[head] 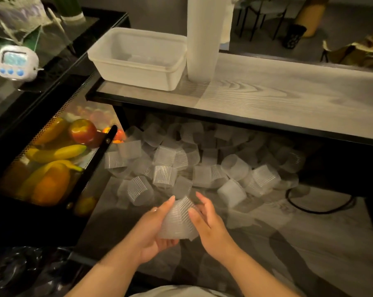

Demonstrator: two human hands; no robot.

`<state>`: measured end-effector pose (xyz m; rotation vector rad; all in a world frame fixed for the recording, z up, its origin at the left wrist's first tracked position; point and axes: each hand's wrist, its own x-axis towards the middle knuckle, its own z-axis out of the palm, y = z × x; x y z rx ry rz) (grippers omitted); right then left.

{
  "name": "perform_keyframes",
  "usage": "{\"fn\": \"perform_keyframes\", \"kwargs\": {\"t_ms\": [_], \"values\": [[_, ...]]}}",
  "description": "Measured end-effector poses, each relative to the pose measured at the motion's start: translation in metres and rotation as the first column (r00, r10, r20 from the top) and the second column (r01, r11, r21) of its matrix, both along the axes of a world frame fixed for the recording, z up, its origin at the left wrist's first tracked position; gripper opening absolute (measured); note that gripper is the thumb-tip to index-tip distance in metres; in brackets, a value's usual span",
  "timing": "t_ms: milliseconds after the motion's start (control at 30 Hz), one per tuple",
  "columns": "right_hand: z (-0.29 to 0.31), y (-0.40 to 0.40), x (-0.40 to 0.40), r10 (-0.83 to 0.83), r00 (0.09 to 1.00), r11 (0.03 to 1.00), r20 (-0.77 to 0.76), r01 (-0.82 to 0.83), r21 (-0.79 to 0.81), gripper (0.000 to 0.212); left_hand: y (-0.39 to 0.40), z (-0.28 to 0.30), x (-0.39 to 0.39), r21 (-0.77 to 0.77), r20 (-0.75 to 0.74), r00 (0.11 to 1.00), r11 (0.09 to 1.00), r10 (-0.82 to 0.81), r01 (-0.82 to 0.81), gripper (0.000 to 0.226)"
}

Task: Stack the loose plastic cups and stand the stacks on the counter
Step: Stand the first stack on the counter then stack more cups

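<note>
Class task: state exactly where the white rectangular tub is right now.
The white tub sits on the wooden counter at its left end, upper centre of the head view, right beside the tall cup stack.

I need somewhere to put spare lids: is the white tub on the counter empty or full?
Empty, as far as shows: the white tub has no lid, and its bare floor is visible inside.

No legible text; timer (17, 62) display blurred.

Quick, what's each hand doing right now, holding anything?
Left hand: holding the short stack of cups from below and the side.
Right hand: fingers straight, pressed flat against the stack's other side, not curled round it.
</note>
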<state>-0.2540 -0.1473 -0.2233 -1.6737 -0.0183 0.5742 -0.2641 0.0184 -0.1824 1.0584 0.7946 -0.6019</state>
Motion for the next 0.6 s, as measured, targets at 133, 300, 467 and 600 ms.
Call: {"fn": "perform_keyframes", "kwargs": {"t_ms": [133,300,467,600], "values": [[0.000,-0.004,0.002,-0.078,0.994,0.996,0.072,0.081,-0.033,0.057,-0.009,0.001,0.000,-0.121,-0.025,0.999,0.992,0.036,-0.039,0.052],[-0.001,-0.010,0.002,-0.003,0.999,0.998,0.049,0.007,-0.065,0.075,-0.011,0.000,-0.004,-0.161,-0.044,0.997,0.985,0.056,-0.062,0.049],[0.003,-0.015,0.007,-0.202,0.979,0.978,0.037,0.199,0.061,0.060,-0.023,0.000,-0.004,-0.318,-0.095,0.991,0.940,0.099,-0.125,0.052],[0.016,-0.021,0.013,-0.114,0.992,0.993,0.061,0.113,0.023,0.056,-0.025,0.002,-0.001,-0.362,-0.074,0.992,0.924,0.101,-0.121,0.053]]}}
